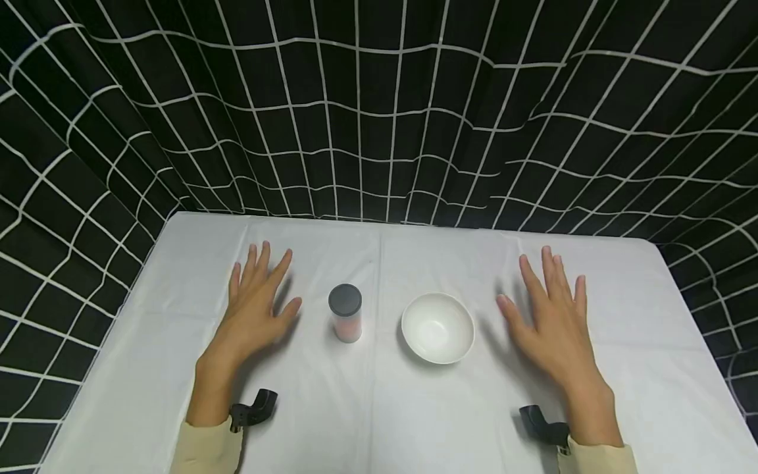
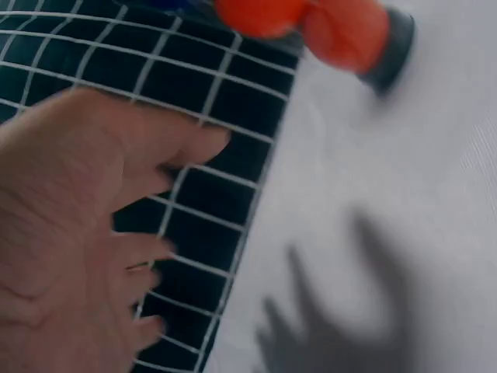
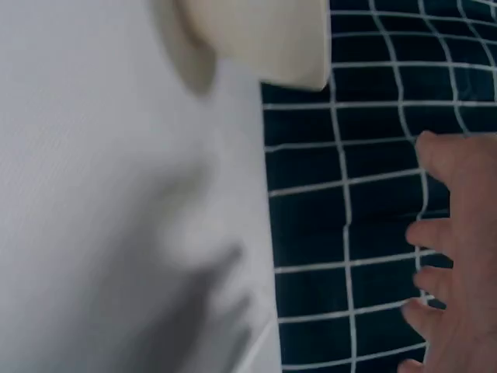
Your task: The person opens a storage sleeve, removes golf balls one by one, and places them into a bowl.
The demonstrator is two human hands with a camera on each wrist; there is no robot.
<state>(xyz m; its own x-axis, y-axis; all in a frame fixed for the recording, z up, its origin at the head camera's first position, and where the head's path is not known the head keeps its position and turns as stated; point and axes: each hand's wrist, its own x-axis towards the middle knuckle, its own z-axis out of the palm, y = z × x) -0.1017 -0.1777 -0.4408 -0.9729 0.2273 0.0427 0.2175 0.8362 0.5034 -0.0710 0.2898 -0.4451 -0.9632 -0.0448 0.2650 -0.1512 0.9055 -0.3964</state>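
Observation:
A clear cylindrical container (image 1: 347,326) with a dark grey lid stands upright on the white-covered table, something reddish inside it. In the left wrist view, orange balls (image 2: 345,35) show through its side, with a bit of blue at the frame's top edge. To its right sits a round white bowl (image 1: 438,329) with nothing visible in it. My left hand (image 1: 251,316) hovers left of the container, fingers spread, touching nothing. Right of the bowl my right hand (image 1: 556,326) is held above the cloth, its fingers apart and holding nothing.
White cloth (image 1: 414,421) covers the table. Black fabric with a white grid (image 1: 373,131) rises behind the table and along both sides. Dark wrist-worn devices (image 1: 254,408) stick out inward from both beige cuffs.

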